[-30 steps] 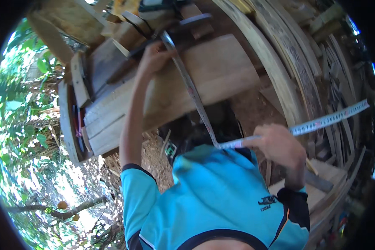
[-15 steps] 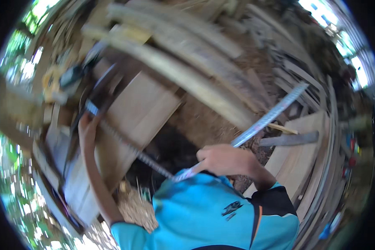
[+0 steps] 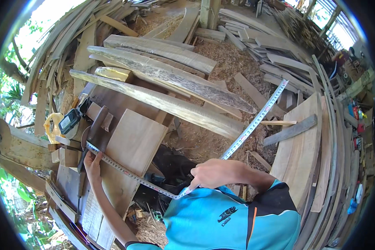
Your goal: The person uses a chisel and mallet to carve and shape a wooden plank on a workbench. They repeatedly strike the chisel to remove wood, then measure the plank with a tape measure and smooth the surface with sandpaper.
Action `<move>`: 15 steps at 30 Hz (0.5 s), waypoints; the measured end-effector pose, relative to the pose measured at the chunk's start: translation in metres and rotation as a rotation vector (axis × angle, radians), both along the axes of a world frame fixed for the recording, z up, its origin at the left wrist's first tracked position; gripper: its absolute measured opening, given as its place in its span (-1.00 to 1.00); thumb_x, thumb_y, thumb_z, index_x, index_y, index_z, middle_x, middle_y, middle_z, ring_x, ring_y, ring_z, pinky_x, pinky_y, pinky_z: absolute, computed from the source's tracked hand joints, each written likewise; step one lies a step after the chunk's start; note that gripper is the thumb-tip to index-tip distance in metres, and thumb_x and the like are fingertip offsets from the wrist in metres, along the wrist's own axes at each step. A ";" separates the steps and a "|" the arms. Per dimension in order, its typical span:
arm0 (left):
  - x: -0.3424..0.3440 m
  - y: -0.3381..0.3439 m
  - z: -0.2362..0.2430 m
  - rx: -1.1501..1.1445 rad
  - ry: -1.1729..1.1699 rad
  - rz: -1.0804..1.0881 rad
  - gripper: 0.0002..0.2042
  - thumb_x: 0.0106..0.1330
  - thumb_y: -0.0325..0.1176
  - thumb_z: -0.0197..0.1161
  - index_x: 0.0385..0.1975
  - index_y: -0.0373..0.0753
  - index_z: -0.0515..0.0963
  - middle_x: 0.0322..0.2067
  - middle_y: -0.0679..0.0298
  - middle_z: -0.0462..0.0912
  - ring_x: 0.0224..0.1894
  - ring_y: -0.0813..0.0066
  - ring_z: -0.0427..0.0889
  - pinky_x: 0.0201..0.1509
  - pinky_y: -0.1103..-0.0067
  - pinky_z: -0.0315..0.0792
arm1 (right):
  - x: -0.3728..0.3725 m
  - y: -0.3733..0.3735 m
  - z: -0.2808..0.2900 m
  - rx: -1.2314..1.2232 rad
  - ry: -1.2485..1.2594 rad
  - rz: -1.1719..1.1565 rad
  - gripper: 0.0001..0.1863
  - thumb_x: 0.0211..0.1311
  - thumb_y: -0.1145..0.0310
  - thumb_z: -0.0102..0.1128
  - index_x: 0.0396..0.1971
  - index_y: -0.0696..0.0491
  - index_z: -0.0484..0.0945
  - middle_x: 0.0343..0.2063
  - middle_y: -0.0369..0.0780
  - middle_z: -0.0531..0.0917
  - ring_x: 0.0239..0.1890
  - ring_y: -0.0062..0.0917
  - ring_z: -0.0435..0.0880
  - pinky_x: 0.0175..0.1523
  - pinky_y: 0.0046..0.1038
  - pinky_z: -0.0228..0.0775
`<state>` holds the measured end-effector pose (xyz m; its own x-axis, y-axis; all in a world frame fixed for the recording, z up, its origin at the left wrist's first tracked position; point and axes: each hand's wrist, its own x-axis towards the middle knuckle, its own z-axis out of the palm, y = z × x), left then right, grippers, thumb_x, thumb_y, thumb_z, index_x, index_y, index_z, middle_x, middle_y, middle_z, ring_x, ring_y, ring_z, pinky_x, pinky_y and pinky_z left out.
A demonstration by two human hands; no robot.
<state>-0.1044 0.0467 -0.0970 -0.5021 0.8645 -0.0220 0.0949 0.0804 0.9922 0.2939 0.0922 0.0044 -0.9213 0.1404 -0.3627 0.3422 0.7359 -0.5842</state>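
Note:
A pale measuring tape (image 3: 127,172) bends between my hands and runs past the right one as a long free strip. My left hand (image 3: 93,166) pinches its near-left stretch with thumb and fingers, above the left edge of a light plank (image 3: 134,135). In front of my blue shirt, my right hand (image 3: 216,172) is closed around the tape; its far end points up and to the right. Just beyond my left fingers lies a dark brown tapered piece (image 3: 98,125). Next to it are small wood blocks (image 3: 69,157) and a black and blue device (image 3: 69,121).
Rough timber slabs (image 3: 171,102) cross the area ahead, over ground strewn with shavings. To the right, wide boards (image 3: 296,156) lean with a grey strip (image 3: 293,131) across them. More scrap wood (image 3: 58,54) is heaped at far left. A wooden post (image 3: 209,14) stands at the back.
The blurred view has become sharp and shifted a little. Both hands keep hold of the tape; my right hand appears slightly lower and further left, and the tape's bend has moved right.

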 end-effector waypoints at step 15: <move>0.012 -0.002 0.019 -0.071 0.122 0.081 -0.87 0.08 -0.49 0.21 -0.37 -0.30 0.51 -0.49 0.44 0.49 -0.49 0.73 0.38 -0.42 0.74 0.23 | -0.010 0.010 0.029 0.053 -0.086 0.109 -0.63 0.02 0.43 -0.02 -0.12 -0.18 0.53 -0.44 -0.15 0.51 -0.31 -0.28 0.56 -0.29 -0.30 0.46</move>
